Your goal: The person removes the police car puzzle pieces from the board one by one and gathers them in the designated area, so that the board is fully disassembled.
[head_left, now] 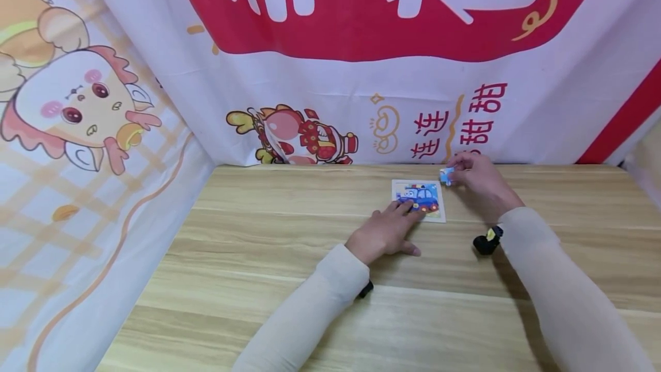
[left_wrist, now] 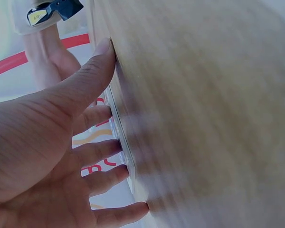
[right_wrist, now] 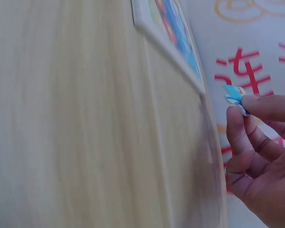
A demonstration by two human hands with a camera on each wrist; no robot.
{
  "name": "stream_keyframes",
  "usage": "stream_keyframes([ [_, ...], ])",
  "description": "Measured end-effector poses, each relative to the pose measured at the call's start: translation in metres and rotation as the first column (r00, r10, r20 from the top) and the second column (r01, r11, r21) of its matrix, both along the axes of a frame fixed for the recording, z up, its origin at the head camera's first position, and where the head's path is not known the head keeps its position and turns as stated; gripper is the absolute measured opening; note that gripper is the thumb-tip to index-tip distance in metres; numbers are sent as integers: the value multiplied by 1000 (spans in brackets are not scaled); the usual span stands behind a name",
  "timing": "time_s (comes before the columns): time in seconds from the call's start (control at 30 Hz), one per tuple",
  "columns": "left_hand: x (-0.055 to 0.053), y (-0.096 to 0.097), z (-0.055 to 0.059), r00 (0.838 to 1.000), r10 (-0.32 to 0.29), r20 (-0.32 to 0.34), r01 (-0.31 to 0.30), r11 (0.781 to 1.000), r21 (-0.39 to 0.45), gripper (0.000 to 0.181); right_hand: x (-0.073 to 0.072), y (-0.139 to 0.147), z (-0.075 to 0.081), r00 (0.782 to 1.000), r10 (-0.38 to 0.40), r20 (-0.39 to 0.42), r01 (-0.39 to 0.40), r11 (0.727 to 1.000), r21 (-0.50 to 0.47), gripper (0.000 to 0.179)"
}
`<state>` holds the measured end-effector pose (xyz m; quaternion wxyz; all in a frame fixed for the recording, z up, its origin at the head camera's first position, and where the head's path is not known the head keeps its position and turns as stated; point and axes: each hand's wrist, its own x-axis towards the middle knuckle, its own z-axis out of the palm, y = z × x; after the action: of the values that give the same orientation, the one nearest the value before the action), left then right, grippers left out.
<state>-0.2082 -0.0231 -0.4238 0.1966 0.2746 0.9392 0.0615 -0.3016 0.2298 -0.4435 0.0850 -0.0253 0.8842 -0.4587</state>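
Note:
A small jigsaw puzzle with a blue cartoon car (head_left: 424, 195) lies in a white frame (head_left: 439, 221) near the table's back edge. My left hand (head_left: 388, 229) rests with spread fingers over the puzzle's lower left part, and its thumb touches the table. In the left wrist view, the fingertips (left_wrist: 115, 146) meet the frame's edge. My right hand (head_left: 477, 179) pinches a light-blue puzzle piece (head_left: 447, 175) between thumb and finger, just off the frame's upper right corner. The right wrist view shows that piece (right_wrist: 234, 95) held up off the table.
The wood-grain table (head_left: 248, 245) ends at a printed white and red cloth (head_left: 310, 85) hanging behind it. Another printed cloth (head_left: 103, 200) borders the left side. A black wrist device (head_left: 488, 241) sits by the right sleeve.

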Motion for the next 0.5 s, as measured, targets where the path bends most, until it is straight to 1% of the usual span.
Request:
stream_keyframes([
  [0.13, 0, 1, 0, 1000, 4, 6, -4, 1000, -11, 80, -3, 18, -3, 999, -38, 6, 38, 999, 20, 26],
  [0.23, 0, 1, 0, 1000, 5, 3, -5, 1000, -17, 80, -5, 27, -4, 999, -44, 11, 44, 999, 28, 26],
  [0.33, 0, 1, 0, 1000, 5, -4, -5, 1000, -20, 81, -8, 33, -4, 998, -54, 24, 53, 998, 30, 27],
  [0.5, -1, 1, -2, 1000, 1, -12, -2, 1000, -22, 81, -9, 36, -5, 998, -66, 7, 65, 996, 53, 29],
])
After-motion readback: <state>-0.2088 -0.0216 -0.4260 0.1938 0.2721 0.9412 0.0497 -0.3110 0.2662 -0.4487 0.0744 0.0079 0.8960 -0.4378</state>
